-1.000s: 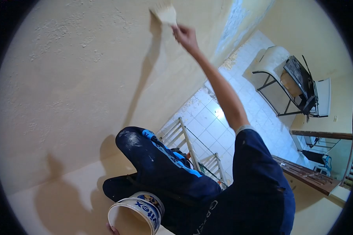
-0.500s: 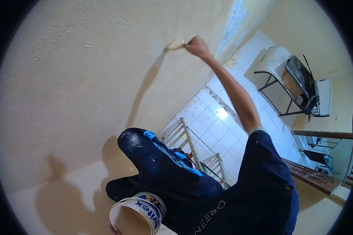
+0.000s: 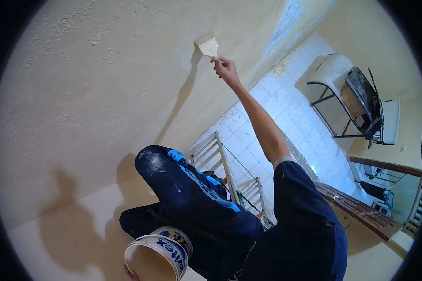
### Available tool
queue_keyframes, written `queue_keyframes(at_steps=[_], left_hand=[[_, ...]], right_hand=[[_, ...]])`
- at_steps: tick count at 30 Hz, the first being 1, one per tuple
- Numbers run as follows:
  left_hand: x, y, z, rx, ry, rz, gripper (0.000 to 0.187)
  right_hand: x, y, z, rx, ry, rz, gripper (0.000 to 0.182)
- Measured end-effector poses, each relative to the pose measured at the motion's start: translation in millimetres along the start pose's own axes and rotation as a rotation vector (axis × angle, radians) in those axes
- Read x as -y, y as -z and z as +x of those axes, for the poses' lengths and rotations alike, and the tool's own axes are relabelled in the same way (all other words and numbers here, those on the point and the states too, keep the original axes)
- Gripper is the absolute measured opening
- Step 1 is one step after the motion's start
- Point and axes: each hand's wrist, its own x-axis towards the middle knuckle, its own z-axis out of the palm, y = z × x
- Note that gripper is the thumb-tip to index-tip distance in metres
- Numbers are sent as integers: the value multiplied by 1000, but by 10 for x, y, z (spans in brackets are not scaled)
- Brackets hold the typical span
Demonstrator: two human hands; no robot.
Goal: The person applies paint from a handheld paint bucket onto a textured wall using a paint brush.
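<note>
Held out at arm's length, my right hand point(image 3: 226, 70) is closed round the handle of a wide, pale brush point(image 3: 207, 44). The bristles lie at the beige wall point(image 3: 103, 93), and the brush's broad face shows. At the bottom of the view my left hand point(image 3: 131, 273) shows only as fingers at the side of a white bucket point(image 3: 180, 253) with blue lettering. Pale beige paint or similar material is inside the bucket, which is tilted beside my legs.
A ladder point(image 3: 224, 161) stands below my legs on the white tiled floor point(image 3: 248, 140). Black-framed furniture with items piled on it point(image 3: 361, 100) is at the right. A wooden door point(image 3: 361, 210) is at the lower right. Rough, flaking patches mark the wall.
The brush and my right hand have moved a little left, and the brush has turned from nearly edge-on to showing its broad face. The view has shifted slightly.
</note>
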Motion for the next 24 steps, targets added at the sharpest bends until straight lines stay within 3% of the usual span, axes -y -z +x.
queue_keyframes(at_steps=[4, 6, 7, 9, 13, 16, 18, 21, 24], left_hand=[[-38, 60, 41, 25, -20, 24, 57], [-40, 69, 84, 37, -42, 19, 56], [-44, 71, 113, 38, -58, 14, 56], [-67, 118, 168, 32, -87, 11, 55], [-11, 142, 187, 26, -104, -13, 54], [49, 90, 225, 34, -104, -34, 53], [80, 41, 267, 46, -101, -42, 53], [159, 82, 182, 46, -68, -36, 52], [149, 239, 21, 21, -46, -14, 52]], right_hand=[[-642, 242, -13, -43, -5, -211, 45], [-853, 353, 16, -15, -246, -784, 45], [-876, 349, 24, -22, -237, -775, 45], [-905, 244, 26, -85, -420, -902, 43], [-263, 96, 76, -145, -426, -860, 42], [152, 191, 281, -130, -264, -994, 43], [418, 421, 385, -29, -204, -845, 43], [1132, 451, 103, -132, 138, -491, 41], [1266, 304, 59, -113, 244, -347, 35]])
